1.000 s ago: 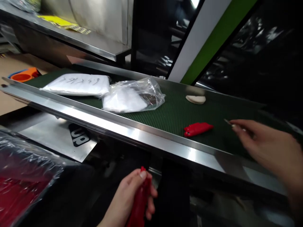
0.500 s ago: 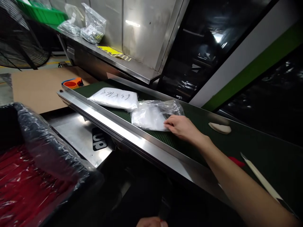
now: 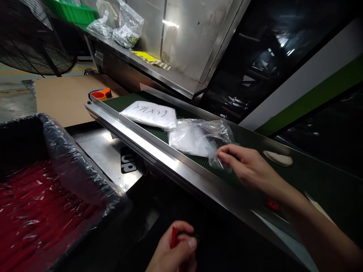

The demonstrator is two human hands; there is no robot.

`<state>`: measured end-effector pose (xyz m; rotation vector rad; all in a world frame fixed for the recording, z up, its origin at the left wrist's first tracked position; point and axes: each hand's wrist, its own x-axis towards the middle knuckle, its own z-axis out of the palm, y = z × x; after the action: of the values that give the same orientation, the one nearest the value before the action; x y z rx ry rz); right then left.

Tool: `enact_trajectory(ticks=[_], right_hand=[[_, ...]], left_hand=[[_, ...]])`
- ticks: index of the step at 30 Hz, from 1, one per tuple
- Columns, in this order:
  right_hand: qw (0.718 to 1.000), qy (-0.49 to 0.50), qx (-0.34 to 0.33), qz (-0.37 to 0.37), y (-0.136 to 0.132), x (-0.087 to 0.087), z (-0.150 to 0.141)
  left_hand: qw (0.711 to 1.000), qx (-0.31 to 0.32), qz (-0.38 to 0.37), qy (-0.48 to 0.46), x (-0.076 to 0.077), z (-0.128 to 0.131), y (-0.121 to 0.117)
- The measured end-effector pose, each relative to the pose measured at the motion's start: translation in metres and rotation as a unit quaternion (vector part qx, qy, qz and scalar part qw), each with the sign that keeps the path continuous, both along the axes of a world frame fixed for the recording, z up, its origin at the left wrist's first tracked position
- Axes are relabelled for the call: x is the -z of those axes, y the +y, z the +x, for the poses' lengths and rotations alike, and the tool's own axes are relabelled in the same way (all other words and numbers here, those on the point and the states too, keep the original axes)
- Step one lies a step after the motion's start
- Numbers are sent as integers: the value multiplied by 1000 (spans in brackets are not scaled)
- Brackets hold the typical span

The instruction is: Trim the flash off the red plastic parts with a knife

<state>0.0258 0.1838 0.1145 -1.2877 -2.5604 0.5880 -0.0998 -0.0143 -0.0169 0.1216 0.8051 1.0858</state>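
My right hand (image 3: 247, 166) reaches over the steel rail onto the green conveyor belt (image 3: 215, 173) and pinches the near edge of a clear plastic bag (image 3: 198, 136) that holds white contents. At the bottom of the view, below the rail, my left hand (image 3: 176, 250) is closed around a red plastic piece (image 3: 173, 237). Another red piece (image 3: 272, 204) lies on the belt, mostly hidden behind my right forearm. A white crescent-shaped piece (image 3: 278, 158) lies farther back on the belt.
A flat white bag with handwriting (image 3: 149, 113) lies left of the clear bag. A black bin lined with plastic film (image 3: 56, 151) holds red pieces at lower left. A steel shelf (image 3: 159, 75) carries bags of small parts. A fan (image 3: 31, 41) stands at far left.
My right hand has left the spot by the red piece, gone left to the clear bag, and now pinches its edge. My left hand has stayed low with its red piece. The view has swung left.
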Motion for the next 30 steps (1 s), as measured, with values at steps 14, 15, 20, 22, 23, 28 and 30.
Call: enact_trajectory(ticks=[14,15,20,22,23,28,30], right_hand=[[987,139,64,-48,-156,69,31],[987,147,62,-16,-160,68,35],[982,150,33,-111,-178,75,55],[974,144,46,-167,-181,81,63],[971,146,52,-181,-182,85,67],[964,144,129,-182,-185,91,78],[964,136,181,-138,-188,92,77]], left_hand=[[987,-14,-12,160,-32,8,-9],[985,-6,-7,170,-31,9,-9],[982,40,27,181,-31,15,-7],[981,68,29,179,-31,17,-6],[981,83,29,174,-30,17,-6],[978,115,35,173,-28,19,-5],[969,118,46,211,-27,21,-4]])
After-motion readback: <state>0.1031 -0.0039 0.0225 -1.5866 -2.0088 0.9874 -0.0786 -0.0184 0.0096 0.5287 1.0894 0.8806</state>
